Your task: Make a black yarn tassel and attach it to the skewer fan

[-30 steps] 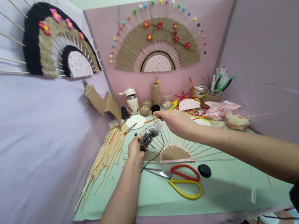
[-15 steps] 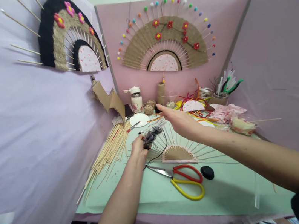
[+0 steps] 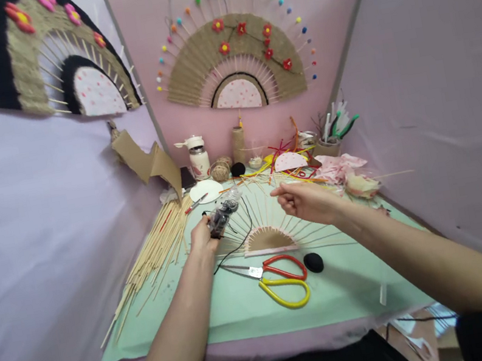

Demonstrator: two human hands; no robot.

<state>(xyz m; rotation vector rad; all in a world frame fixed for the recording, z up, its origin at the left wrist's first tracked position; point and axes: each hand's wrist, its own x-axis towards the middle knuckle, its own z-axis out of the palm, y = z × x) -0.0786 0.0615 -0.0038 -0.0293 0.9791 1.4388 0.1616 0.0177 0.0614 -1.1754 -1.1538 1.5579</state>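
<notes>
In my left hand point(image 3: 203, 236) is a clear plastic bag point(image 3: 224, 213) with dark round things inside, too small to name. A black cord point(image 3: 248, 222) curves from near the bag down to the scissors. My right hand point(image 3: 302, 200) hovers over the far right part of a half-round fan frame point(image 3: 271, 238), fingers curled and forefinger pointing left, with nothing visible in it. Thin sticks spread out from that frame. Below lie large scissors point(image 3: 256, 272) with one red and one yellow handle, blades parted. Beside them rests a black round thing point(image 3: 313, 262).
Loose wooden sticks point(image 3: 148, 261) lie along the left. At the back stand a white bottle point(image 3: 199, 161), twine balls point(image 3: 221, 169), a black ball point(image 3: 238, 169), a twine cone point(image 3: 239, 145) and a tool pot point(image 3: 326, 146). Finished fans point(image 3: 189, 66) hang on the partitions.
My right hand has drawn back from the black ball at the rear, and its fingers have curled. My left hand still holds the bag. The whole view has shifted to the right.
</notes>
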